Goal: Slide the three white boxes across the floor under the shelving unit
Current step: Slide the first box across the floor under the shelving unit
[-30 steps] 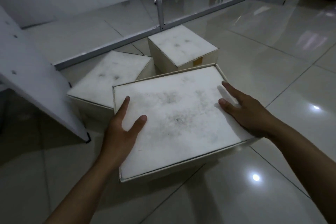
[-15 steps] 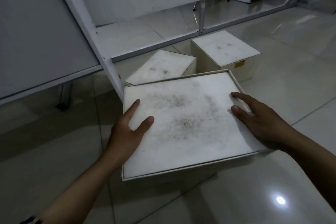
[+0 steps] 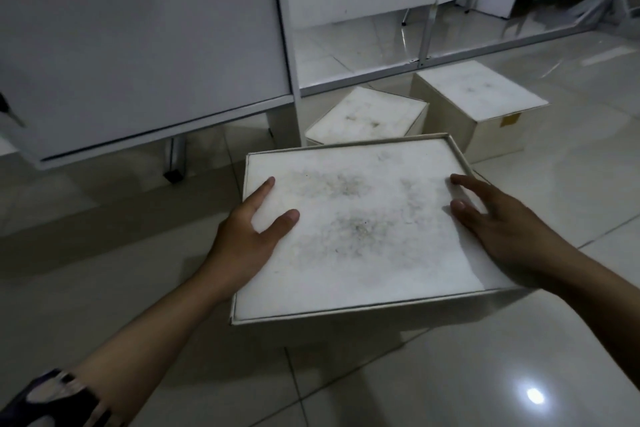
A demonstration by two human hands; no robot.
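Observation:
A large flat white box (image 3: 360, 218) with a dusty lid lies on the tiled floor in front of me. My left hand (image 3: 246, 236) grips its left edge, thumb on top. My right hand (image 3: 498, 229) holds its right edge, fingers spread over the lid. Behind it a smaller white box (image 3: 367, 116) sits against the shelving unit's upright post (image 3: 284, 45). A taller white box (image 3: 481, 94) with a yellow label stands to its right, next to the unit's low floor rail (image 3: 363, 80).
A white cabinet panel (image 3: 138, 45) on a short metal leg (image 3: 175, 159) stands to the left. Glossy floor tiles (image 3: 450, 374) reflect a ceiling light at lower right. More white furniture and clutter lie beyond the rail.
The view has swung up and left, so the cabinet and post now fill the top left. Both hands keep the same hold on the large box, which has turned slightly.

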